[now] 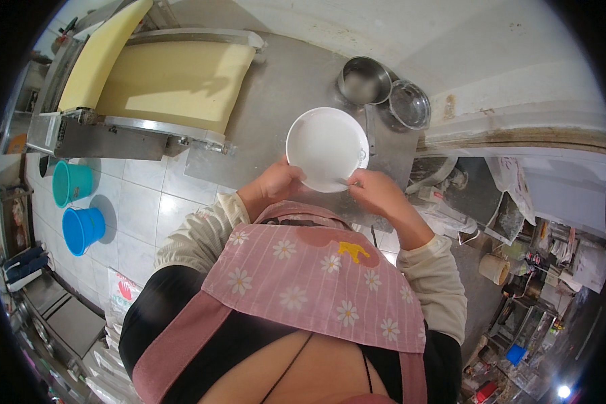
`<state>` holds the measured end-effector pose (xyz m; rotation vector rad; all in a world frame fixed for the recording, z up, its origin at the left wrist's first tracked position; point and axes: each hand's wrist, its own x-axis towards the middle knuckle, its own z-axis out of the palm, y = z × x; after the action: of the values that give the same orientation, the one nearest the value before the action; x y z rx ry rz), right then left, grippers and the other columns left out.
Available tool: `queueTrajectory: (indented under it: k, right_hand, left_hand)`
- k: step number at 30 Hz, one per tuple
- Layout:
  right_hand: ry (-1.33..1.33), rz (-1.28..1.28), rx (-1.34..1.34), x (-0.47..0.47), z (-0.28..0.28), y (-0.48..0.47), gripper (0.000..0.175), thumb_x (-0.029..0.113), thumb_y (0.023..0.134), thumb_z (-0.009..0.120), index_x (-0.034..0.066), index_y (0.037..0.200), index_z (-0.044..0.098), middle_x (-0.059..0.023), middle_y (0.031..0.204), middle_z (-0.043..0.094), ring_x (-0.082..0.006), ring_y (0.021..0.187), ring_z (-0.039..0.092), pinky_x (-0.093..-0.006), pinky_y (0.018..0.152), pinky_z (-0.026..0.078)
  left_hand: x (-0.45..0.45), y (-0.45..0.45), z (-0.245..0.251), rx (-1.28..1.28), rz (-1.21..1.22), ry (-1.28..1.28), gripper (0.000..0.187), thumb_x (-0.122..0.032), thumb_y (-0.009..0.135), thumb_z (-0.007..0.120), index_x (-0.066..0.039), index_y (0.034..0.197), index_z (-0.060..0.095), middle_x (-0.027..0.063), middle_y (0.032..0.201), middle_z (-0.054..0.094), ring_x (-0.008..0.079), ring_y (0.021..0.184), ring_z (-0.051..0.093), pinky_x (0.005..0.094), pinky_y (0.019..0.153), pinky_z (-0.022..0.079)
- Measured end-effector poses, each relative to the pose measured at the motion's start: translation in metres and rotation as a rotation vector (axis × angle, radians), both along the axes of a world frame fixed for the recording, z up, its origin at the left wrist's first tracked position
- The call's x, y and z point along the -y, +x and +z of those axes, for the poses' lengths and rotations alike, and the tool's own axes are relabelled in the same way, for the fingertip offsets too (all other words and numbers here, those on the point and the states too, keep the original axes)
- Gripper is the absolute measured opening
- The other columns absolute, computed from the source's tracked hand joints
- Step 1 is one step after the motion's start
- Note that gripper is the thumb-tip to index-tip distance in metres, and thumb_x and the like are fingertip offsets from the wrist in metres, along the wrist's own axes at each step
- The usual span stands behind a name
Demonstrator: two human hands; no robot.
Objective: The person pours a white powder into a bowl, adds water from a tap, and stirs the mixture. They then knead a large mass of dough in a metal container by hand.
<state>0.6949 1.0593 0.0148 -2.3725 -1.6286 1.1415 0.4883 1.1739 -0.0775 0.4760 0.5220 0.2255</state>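
Observation:
A round white dish [327, 146] is held over the stainless steel table [262, 126], close to its front edge. My left hand [283, 181] grips the lower left of its rim, with the thumb on top. At the lower right, my right hand [371, 189] has its fingers closed by the rim. A small grey tip shows inside the dish beside those fingers; whether it is a utensil or a shadow is unclear. Behind the dish stands a steel pot [366, 81] with something whitish in it. Touching the pot is a clear bowl [409, 104]. A flat metal tool [370, 130] lies partly hidden by the dish.
To the left stands a machine with pale yellow belts [171, 83], apparently a dough sheeter. A green bucket [72, 184] and a blue bucket [83, 231] rest on the tiled floor. A wall [464, 65] bounds the table's back. Cluttered shelves [525, 303] are at right.

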Motion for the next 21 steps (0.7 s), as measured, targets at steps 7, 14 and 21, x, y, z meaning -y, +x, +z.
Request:
queueTrajectory:
  k: [7,14,21]
  right_hand:
    - [0.110,0.082,0.277,-0.002,0.000,0.013,0.021,0.023,0.086,0.054,0.0115,0.103,0.061,-0.0169,0.090,0.066,-0.0367,0.085,0.062,-0.0467,0.070,0.048]
    - [0.347,0.097,0.295,-0.017,-0.014,0.024,0.023,0.019,0.087,0.055,0.0116,0.107,0.062,-0.0148,0.096,0.066,-0.0353,0.088,0.062,-0.0451,0.073,0.048]
    - [0.300,0.105,0.339,-0.007,-0.005,0.037,0.020,0.020,0.085,0.055,0.0109,0.100,0.065,-0.0129,0.091,0.067,-0.0340,0.084,0.063,-0.0460,0.070,0.049]
  left_hand:
    - [0.001,-0.002,0.005,-0.025,0.006,0.012,0.059,0.002,0.080,0.051,-0.009,0.136,0.035,0.0099,0.121,0.055,0.0223,0.101,0.062,0.0346,0.080,0.056]
    - [0.000,-0.002,-0.005,-0.029,-0.019,-0.002,0.056,0.001,0.080,0.051,-0.006,0.135,0.039,0.0105,0.122,0.056,0.0231,0.105,0.061,0.0355,0.083,0.056]
    - [-0.001,-0.003,-0.005,0.044,-0.007,0.007,0.057,0.002,0.080,0.050,-0.006,0.135,0.039,0.0109,0.123,0.056,0.0240,0.105,0.062,0.0359,0.085,0.056]
